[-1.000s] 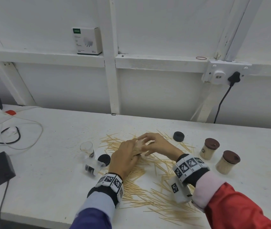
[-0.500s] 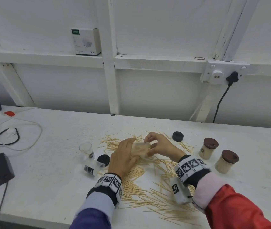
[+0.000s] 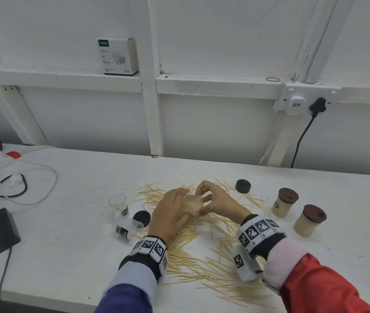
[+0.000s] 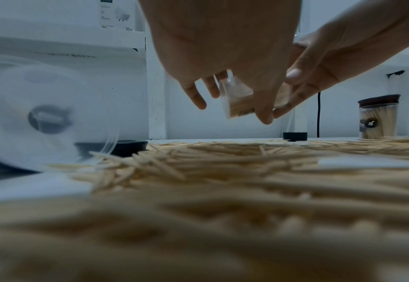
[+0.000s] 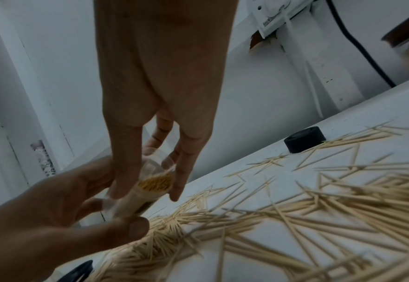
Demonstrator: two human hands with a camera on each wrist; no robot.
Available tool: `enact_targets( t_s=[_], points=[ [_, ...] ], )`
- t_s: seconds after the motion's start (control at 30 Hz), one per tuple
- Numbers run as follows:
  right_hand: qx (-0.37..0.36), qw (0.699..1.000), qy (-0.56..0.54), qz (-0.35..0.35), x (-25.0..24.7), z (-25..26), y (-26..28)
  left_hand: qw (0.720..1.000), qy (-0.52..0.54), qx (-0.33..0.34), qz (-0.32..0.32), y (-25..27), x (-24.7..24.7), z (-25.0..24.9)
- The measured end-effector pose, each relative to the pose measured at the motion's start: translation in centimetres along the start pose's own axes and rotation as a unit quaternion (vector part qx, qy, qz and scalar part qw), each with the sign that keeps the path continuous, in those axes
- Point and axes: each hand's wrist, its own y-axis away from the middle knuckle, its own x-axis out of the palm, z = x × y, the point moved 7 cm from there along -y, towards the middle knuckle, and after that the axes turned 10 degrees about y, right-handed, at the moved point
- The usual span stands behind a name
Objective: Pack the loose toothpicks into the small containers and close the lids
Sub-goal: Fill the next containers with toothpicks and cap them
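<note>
toothpick-filled clear plastic container (image 3: 193, 203) held tilted above the scattered wooden toothpicks (image 3: 204, 251)
it is gripped by the left hand (image 3: 168, 216) and pinched by the right hand (image 3: 216, 201) at its open mouth; bare white table (image 3: 71, 256) lies leftward.

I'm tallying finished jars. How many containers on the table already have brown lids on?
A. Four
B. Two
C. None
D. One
B: two lidded containers stand full by the right wrist; the two black lids lie loose on the table.
</note>
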Motion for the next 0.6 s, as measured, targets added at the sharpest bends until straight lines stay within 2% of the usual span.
enact_targets(
  t_s=[0.13,0.2,0.23,0.3,0.37,0.43,0.5,0.6],
  points=[
    [-0.016,0.997,-0.052,0.054,0.3,0.2,0.6,0.999,-0.045,0.025,0.006,-0.3,0.5,-0.2],
    [0.001,0.997,-0.053,0.052,-0.4,-0.5,0.5,0.998,-0.054,0.018,0.009,-0.2,0.7,0.1],
    [0.012,0.999,-0.024,0.036,-0.9,-1.1,0.4,0.998,-0.058,0.014,0.012,-0.2,0.8,0.3],
    [0.036,0.994,0.101,0.005,-2.1,-2.7,0.2,0.998,-0.065,0.005,0.022,-0.3,0.9,0.6],
    [0.071,0.969,0.235,0.017,-2.7,-4.4,0.5,0.997,-0.07,0.0,0.034,-0.5,1.1,0.8],
    [0.111,0.938,0.325,0.056,-3.0,-6.4,1.2,0.996,-0.079,-0.004,0.046,-0.5,1.3,1.0],
    [0.14,0.915,0.369,0.085,-3.2,-8.1,2.1,0.996,-0.08,-0.005,0.049,-0.5,1.5,1.2],
    [0.134,0.914,0.375,0.074,-3.3,-9.0,2.8,0.995,-0.083,-0.008,0.056,-0.6,1.6,1.3]
  ],
)
